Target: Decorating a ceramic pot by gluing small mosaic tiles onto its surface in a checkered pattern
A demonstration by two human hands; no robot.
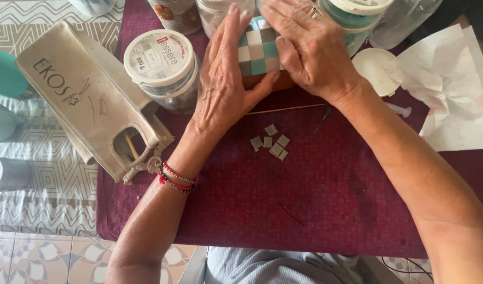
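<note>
- The mosaic-covered piece sits at the far edge of the maroon cloth, clamped between both your hands; its brown base shows just below the tiles.
- Your left hand presses its left side, fingers straight, together, pointing away from you.
- Your right hand lies over its top and right side, fingers together and flat on the tiles.
- The loose grey tiles lie nearer you, below the piece, about equally close to either wrist.
- A thin stick lies crosswise between the piece and the loose tiles.
</note>
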